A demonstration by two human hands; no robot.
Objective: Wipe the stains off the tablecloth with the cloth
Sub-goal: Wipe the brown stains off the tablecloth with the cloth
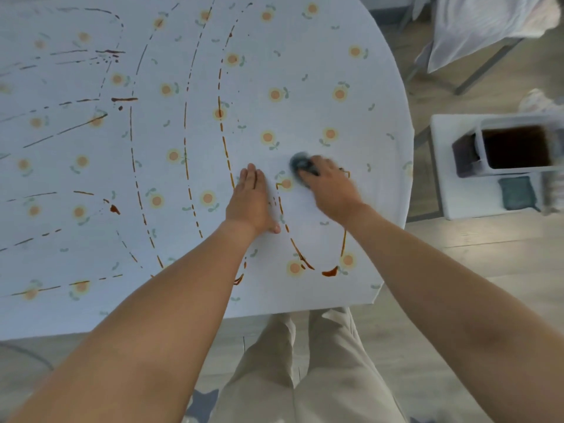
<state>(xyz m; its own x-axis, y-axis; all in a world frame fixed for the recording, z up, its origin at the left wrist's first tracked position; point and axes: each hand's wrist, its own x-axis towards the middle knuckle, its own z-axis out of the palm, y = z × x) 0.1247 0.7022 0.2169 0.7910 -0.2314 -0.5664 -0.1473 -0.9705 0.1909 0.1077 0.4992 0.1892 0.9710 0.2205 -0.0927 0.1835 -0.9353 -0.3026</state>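
A white tablecloth (305,56) printed with small orange flowers covers the table. Long brown stain lines (220,96) run across it in dashed curves, with a thicker brown blob (330,272) near the front edge. My right hand (331,186) grips a bunched blue-grey cloth (298,162) and holds it against the tablecloth; both look motion-blurred. My left hand (251,198) lies flat with straight fingers, pressing the tablecloth just left of the cloth, beside a stain line.
To the right of the table stands a white stool (442,166) bearing a clear container of dark liquid (515,146) and a folded blue cloth (517,193). A chair draped with fabric (476,29) is at the back right. Wooden floor lies below.
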